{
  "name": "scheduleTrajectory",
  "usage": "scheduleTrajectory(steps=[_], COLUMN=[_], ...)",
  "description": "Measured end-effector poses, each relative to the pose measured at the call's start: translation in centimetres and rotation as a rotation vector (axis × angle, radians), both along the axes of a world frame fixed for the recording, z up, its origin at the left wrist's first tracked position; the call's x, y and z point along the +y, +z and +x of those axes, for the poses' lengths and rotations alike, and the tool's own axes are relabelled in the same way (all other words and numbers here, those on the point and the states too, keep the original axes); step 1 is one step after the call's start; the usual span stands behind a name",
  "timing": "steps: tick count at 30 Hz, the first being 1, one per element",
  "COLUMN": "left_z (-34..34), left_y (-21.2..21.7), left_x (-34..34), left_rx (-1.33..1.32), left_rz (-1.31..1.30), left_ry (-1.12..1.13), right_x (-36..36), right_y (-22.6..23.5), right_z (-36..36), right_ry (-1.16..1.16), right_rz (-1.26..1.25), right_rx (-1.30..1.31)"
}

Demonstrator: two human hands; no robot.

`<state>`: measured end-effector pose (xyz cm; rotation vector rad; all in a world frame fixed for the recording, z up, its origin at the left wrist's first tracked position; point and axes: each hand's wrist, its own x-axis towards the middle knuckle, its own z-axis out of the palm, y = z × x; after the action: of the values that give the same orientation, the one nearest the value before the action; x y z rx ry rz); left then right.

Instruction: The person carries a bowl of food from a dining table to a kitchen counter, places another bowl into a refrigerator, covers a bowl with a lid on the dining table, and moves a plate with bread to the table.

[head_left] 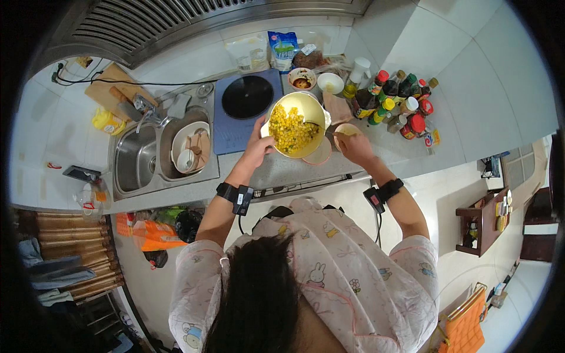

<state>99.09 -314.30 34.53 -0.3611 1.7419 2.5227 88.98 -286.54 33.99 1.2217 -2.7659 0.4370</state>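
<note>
My left hand [257,144] grips the left handle of a cream two-handled pot [306,105], thumb at the rim. Yellow corn kernels with small green bits [291,130] cover much of the pot's inside. My right hand [356,147] is closed beside the pot, at the near edge of a small pale bowl [347,129]. Whether the fingers pinch the bowl's rim or a thin utensil cannot be made out. Partly hidden under the pot's near right side is another pale round dish [319,154].
Behind the pot lies a blue induction cooker [226,126]. The double sink [135,156] to its left holds a white basin [179,141]. Sauce bottles [388,106] crowd the right, near a stained bowl [302,79] and a white bowl [331,83]. A range hood [147,26] overhangs the back.
</note>
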Motion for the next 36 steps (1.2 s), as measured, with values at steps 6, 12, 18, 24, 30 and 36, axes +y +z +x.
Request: scheduleTrajectory(steps=[6,12,18,24,30,36], left_z=[-0.6,-0.7,-0.5,-1.0,-1.6,-2.8], left_y=[-2.3,-2.7,-2.5,-4.1,-3.7,-4.5], left_x=[0.5,2.0,2.5,2.4,2.2,3.2], left_rx=[0.107,0.19,0.194,0.255,0.095,0.197], left_rz=[0.035,0.022,0.012,-0.082,-0.025,-0.06], left_ry=[0.015,0.14,0.111,0.111,0.08,0.172], right_x=[-0.4,0.0,-0.8,-0.7,0.4,0.7], right_y=[0.2,-2.1,-2.2,-2.8,-3.3,-3.4], right_z=[-0.6,-0.6,-0.7,0.4,0.5,1.0], right_ry=[-0.043,0.017,-0.134,-0.12,-0.131,-0.12], right_rz=[-0.047,-0.195,-0.189,-0.127,-0.168,-0.146], right_rx=[-0.099,0.061,0.023,0.006,-0.305,-0.399])
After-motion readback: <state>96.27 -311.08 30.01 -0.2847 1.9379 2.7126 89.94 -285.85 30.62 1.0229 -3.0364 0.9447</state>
